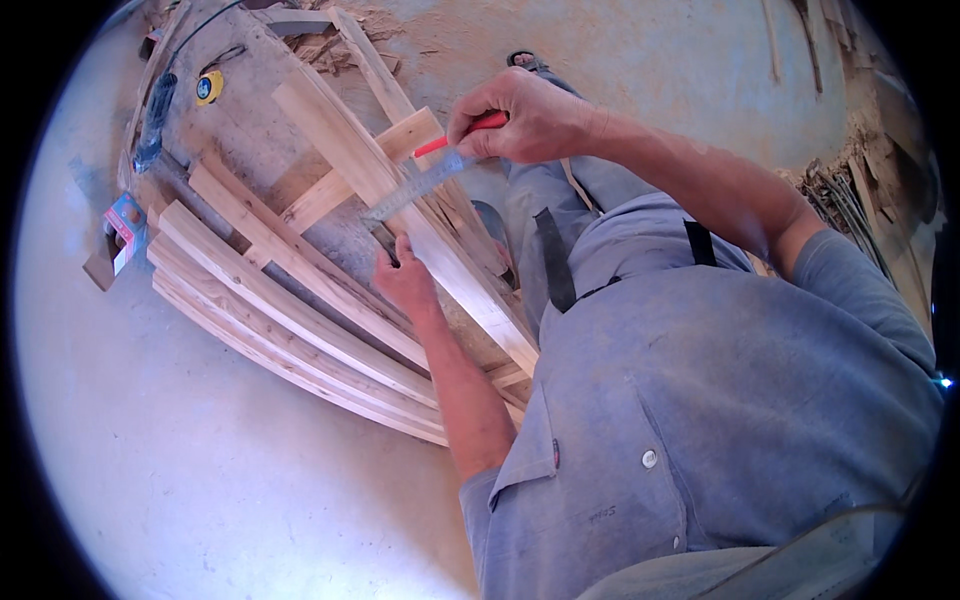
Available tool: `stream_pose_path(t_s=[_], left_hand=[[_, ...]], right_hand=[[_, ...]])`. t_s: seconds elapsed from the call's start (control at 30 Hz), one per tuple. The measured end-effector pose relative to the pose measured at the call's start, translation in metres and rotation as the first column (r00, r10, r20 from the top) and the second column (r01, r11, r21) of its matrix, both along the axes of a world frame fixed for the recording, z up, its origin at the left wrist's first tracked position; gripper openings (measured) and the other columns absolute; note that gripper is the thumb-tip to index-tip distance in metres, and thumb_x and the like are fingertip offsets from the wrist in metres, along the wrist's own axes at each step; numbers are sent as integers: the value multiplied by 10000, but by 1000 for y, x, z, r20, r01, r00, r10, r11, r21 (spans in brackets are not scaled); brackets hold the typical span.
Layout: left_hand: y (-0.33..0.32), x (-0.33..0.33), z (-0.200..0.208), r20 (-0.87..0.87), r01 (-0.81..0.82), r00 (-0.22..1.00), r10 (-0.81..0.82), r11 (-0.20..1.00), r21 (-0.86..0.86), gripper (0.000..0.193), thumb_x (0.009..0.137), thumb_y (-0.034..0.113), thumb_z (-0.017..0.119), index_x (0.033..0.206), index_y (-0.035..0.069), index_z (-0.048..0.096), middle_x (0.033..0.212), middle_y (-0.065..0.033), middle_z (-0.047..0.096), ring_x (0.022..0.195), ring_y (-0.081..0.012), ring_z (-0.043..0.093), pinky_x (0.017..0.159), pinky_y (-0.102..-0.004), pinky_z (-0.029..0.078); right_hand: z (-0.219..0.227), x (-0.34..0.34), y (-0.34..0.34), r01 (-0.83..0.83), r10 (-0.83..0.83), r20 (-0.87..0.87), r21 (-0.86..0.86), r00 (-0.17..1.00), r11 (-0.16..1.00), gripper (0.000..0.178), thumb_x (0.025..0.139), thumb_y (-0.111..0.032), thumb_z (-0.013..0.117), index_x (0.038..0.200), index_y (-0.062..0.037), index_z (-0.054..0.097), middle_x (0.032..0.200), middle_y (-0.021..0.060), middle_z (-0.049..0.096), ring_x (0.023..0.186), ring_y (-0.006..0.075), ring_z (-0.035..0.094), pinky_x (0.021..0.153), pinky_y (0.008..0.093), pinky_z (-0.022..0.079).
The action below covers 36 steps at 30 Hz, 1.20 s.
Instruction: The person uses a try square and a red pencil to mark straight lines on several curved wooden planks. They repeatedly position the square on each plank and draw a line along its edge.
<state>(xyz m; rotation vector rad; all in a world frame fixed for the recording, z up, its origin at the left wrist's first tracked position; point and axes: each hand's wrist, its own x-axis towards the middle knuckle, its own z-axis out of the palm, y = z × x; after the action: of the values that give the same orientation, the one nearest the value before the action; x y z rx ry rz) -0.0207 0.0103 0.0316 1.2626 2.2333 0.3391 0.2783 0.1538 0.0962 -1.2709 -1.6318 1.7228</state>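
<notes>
A metal try square (418, 190) lies with its marked blade across a long pale wooden board (335, 140). My left hand (405, 280) is closed around the square's dark stock at the board's edge. Above the blade's far end, my right hand (525, 115) grips a red pencil (433, 146), its tip pointing left over a short wooden crosspiece (412, 132). The fingers of that hand hide part of the pencil and sit close to the blade's end; whether they touch it I cannot tell.
Several long wooden strips (290, 305) lie side by side on the left. Beyond them are a yellow tape measure (209, 88), a dark blue corded tool (155, 115) and a small blue-and-red box (124, 228). Wood scraps (860, 200) are piled at the right.
</notes>
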Motion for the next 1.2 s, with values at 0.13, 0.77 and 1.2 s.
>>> stream_pose_path(t_s=[0.13, 0.77, 1.2], left_hand=[[2, 3, 4, 0, -37, 999, 37, 997, -67, 346, 943, 245, 717, 910, -94, 653, 761, -263, 651, 661, -387, 531, 671, -498, 449], [11, -1, 8, 43, 15, 999, -10, 994, -110, 307, 928, 229, 714, 1023, -62, 683, 873, -261, 704, 778, -404, 651, 743, -453, 505], [4, -4, -3, -28, -11, 1000, 9, 997, -70, 330, 900, 242, 751, 994, -69, 692, 846, -266, 702, 751, -417, 647, 719, -462, 503]], right_hand=[[-2, 5, 2, 21, -21, -17, -32, 1000, 999, 144, 899, -114, 734, 980, 5, 734, 816, 81, 707, 766, 141, 629, 735, 306, 507], [-23, -11, -6, -1, 1, 3, 25, 1000, 1000, 245, 926, -108, 680, 1149, -9, 708, 935, 98, 714, 837, 172, 627, 776, 320, 499], [-25, -49, 37, -298, 295, 43, 126, 955, 946, 253, 910, -142, 677, 1148, -69, 722, 905, 169, 716, 808, 323, 661, 738, 404, 495]])
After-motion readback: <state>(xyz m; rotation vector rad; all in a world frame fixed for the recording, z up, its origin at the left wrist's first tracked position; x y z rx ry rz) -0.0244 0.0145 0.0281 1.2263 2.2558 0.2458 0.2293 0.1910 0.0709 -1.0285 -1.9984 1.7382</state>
